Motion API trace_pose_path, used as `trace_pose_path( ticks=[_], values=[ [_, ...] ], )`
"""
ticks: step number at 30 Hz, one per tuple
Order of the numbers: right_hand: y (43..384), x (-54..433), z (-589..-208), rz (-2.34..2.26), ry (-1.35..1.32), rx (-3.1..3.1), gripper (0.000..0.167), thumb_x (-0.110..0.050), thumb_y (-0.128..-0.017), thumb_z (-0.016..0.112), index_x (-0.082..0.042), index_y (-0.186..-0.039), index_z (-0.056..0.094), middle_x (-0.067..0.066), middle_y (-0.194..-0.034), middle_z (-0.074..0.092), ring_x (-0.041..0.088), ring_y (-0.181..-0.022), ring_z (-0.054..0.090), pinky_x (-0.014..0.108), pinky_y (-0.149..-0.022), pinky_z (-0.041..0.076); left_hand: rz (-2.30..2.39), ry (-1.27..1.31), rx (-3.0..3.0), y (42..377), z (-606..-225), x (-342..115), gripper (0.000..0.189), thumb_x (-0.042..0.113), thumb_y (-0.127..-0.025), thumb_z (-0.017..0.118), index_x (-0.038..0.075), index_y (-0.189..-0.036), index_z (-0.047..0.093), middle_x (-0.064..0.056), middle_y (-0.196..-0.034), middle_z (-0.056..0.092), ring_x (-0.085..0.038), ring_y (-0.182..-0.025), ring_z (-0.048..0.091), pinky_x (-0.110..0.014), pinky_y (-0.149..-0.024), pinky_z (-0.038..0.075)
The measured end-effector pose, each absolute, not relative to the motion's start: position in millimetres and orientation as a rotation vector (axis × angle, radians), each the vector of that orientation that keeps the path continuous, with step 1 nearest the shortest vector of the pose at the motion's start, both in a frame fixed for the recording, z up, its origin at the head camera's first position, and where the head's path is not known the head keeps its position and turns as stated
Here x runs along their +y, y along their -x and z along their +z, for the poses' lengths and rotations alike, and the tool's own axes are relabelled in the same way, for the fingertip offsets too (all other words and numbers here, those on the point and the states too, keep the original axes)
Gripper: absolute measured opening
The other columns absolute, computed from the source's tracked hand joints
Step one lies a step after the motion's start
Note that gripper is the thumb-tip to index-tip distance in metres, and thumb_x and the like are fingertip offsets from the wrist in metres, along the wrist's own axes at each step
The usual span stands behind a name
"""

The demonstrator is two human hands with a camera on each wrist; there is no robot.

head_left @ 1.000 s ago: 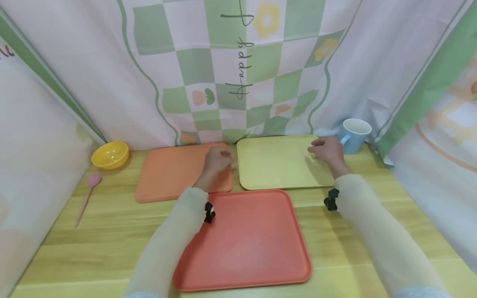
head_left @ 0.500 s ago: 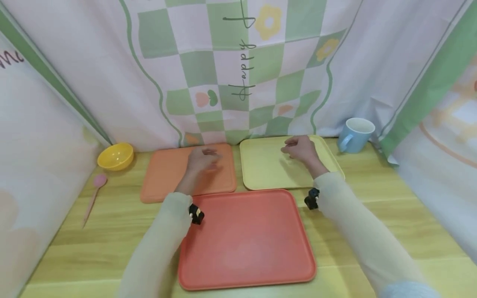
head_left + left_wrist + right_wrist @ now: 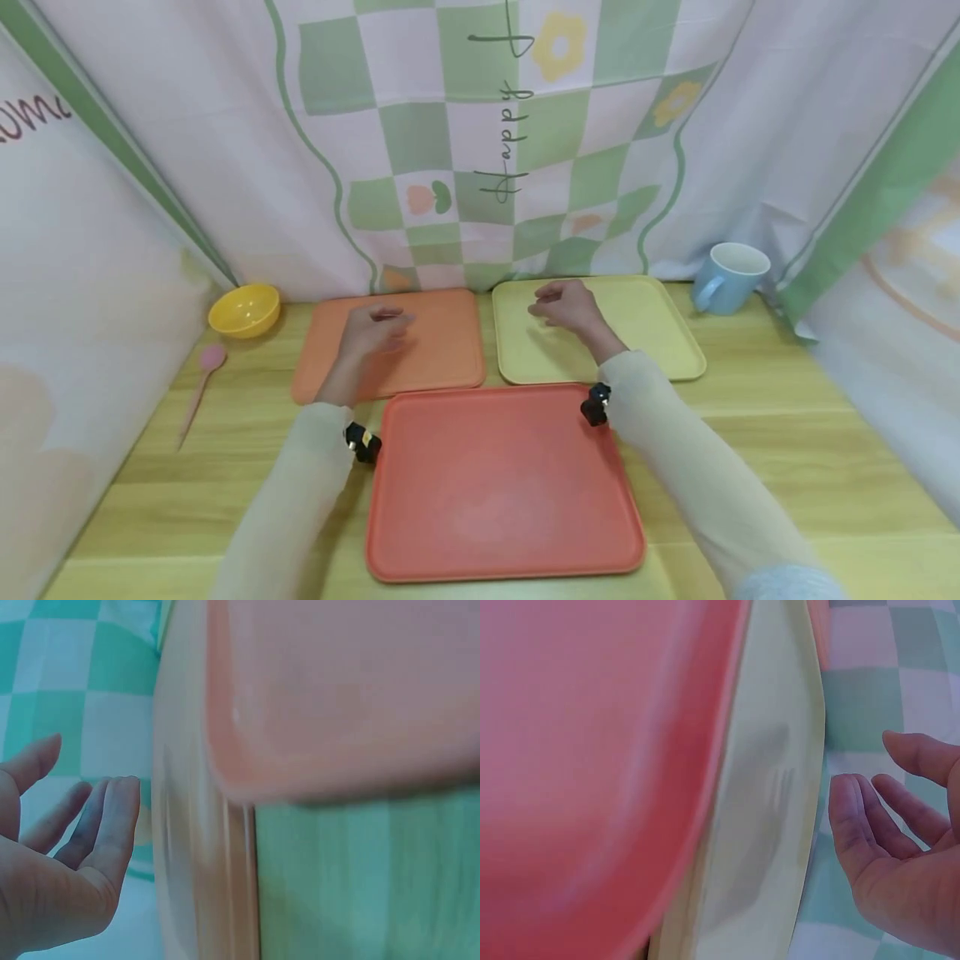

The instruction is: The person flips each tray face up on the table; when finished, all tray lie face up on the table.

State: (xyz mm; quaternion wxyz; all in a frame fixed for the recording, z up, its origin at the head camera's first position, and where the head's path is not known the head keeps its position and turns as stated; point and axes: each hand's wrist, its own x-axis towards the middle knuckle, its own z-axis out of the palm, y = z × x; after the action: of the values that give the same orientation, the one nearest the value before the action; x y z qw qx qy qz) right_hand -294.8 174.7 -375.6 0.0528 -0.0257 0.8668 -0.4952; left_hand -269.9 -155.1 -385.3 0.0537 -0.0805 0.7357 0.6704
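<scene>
My left hand hovers over the orange tray at the back left, its fingers loosely bent with nothing between them; the left wrist view shows thumb and fingers apart. Over the yellow tray at the back right is my right hand, relaxed and holding nothing, its shadow falling on the tray. In the right wrist view the thumb stands away from the fingers. Nearest to me lies a larger red tray, in front of the other two.
A yellow bowl and a pink spoon are at the left of the wooden table. The blue mug stands at the back right. A checked curtain closes off the back, with cloth on both sides.
Both hands have moved left relative to the trays: the right from near the mug to the yellow tray's left part, the left from the orange tray's right side toward its left.
</scene>
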Motion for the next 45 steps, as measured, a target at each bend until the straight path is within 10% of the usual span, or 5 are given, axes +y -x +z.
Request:
trace_pose_path(
  ticks=[29,34,36,45],
  values=[
    [297,106,-383,-1.398,0.129,2.646,0.037,-0.014,-0.091,0.074,0.005,-0.122,0.07,0.02,-0.125,0.066,0.032,-0.107,0.065,0.041,-0.09,0.056,2.001,0.515,2.365,254,-395,-259,0.057,0.025,-0.094,0.076,-0.002,-0.141,0.057,0.012,-0.095,0.065,-0.008,-0.091,0.068,-0.027,-0.087,0.058],
    [299,96,-382,-1.368,0.148,2.67,0.014,-0.015,-0.089,0.077,-0.003,-0.084,0.073,0.004,-0.082,0.06,0.017,-0.076,0.053,0.03,-0.068,0.046,2.075,0.508,2.344,251,-400,-278,0.054,0.013,-0.096,0.072,-0.009,-0.141,0.051,0.012,-0.088,0.065,-0.008,-0.084,0.069,-0.026,-0.084,0.059],
    [300,93,-383,-1.37,0.161,2.641,0.03,-0.015,-0.089,0.077,-0.008,-0.067,0.057,-0.001,-0.066,0.043,0.015,-0.063,0.038,0.028,-0.059,0.034,2.088,0.504,2.365,249,-402,-283,0.052,0.008,-0.096,0.07,-0.012,-0.139,0.051,0.011,-0.088,0.065,-0.006,-0.08,0.069,-0.024,-0.08,0.059],
    [299,85,-383,-1.359,0.162,2.549,0.054,-0.012,-0.088,0.076,-0.014,-0.056,0.033,-0.006,-0.053,0.022,0.011,-0.05,0.018,0.027,-0.051,0.019,1.864,0.554,2.477,243,-403,-293,0.055,0.009,-0.091,0.075,-0.012,-0.136,0.054,0.013,-0.079,0.066,0.004,-0.072,0.063,-0.015,-0.069,0.055]
  ],
)
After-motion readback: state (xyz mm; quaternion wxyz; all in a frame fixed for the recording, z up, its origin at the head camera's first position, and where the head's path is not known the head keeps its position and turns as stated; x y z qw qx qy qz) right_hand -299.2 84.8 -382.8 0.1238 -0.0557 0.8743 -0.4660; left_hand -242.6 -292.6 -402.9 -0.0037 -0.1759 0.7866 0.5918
